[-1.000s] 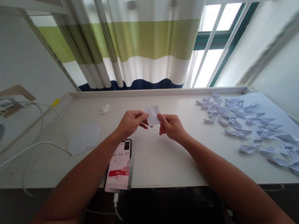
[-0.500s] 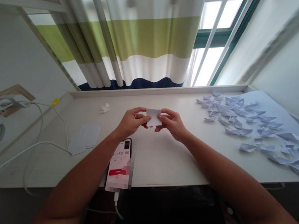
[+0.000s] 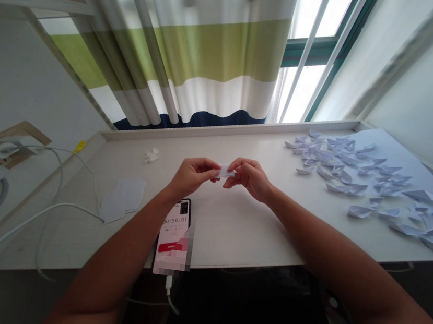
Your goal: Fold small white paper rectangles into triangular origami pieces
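A small piece of white paper (image 3: 225,171), folded into a narrow strip, is held above the white table (image 3: 224,226). My left hand (image 3: 196,176) pinches its left end between thumb and fingers. At the right end, the curled fingers of my right hand (image 3: 251,179) close on the paper's edge. Beneath my left forearm lies a phone (image 3: 172,238) with a timer on its screen, partly covered by the arm and by a blurred patch.
Many folded paper boats (image 3: 345,188) lie on the right, some on a large white sheet (image 3: 406,159). Paper slips (image 3: 122,200) and a crumpled paper (image 3: 151,155) are on the left. A charging cable (image 3: 35,224) crosses the left side near a power strip (image 3: 4,154).
The paper between my hands has gone from a squarish sheet to a narrower folded strip. My right fingers have curled more at its right end.
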The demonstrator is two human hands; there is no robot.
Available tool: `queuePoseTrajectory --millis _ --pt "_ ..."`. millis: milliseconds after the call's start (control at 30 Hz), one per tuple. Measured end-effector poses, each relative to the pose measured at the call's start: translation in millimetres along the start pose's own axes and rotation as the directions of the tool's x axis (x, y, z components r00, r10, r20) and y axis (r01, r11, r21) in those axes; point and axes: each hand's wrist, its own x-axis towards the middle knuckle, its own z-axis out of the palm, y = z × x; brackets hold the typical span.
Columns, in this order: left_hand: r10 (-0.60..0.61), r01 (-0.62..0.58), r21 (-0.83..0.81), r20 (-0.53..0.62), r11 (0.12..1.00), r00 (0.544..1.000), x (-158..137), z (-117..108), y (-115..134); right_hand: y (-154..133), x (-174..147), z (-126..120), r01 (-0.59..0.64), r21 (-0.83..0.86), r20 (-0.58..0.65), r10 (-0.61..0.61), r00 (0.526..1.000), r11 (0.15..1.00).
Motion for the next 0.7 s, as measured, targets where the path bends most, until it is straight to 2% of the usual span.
queuePoseTrajectory --millis 133,300,433,567,700 --pt "0.049 -0.049 0.056 0.008 0.997 0.999 0.3 0.0 -3.0 -1.6 -0.7 1.4 -0.047 -0.102 -0.046 0.043 0.998 0.994" --pt "0.092 -0.098 0.098 0.061 0.99 0.994 0.0 -0.6 -5.3 4.7 2.2 2.1 0.019 -0.274 -0.001 -0.02 1.0 0.962" --pt "0.073 -0.077 0.124 0.037 0.989 0.997 0.1 -1.7 -4.1 7.7 2.7 1.1 0.029 -0.262 -0.008 -0.032 0.999 0.965" --pt "-0.01 0.005 0.104 0.042 0.995 0.999 0.4 -1.3 -1.7 7.0 2.1 1.7 0.042 -0.233 -0.027 -0.049 0.998 0.972" --pt "-0.042 0.036 0.159 0.033 0.987 0.999 -1.6 0.0 -0.3 6.6 2.7 0.8 0.067 -0.256 -0.031 -0.077 0.997 0.964"
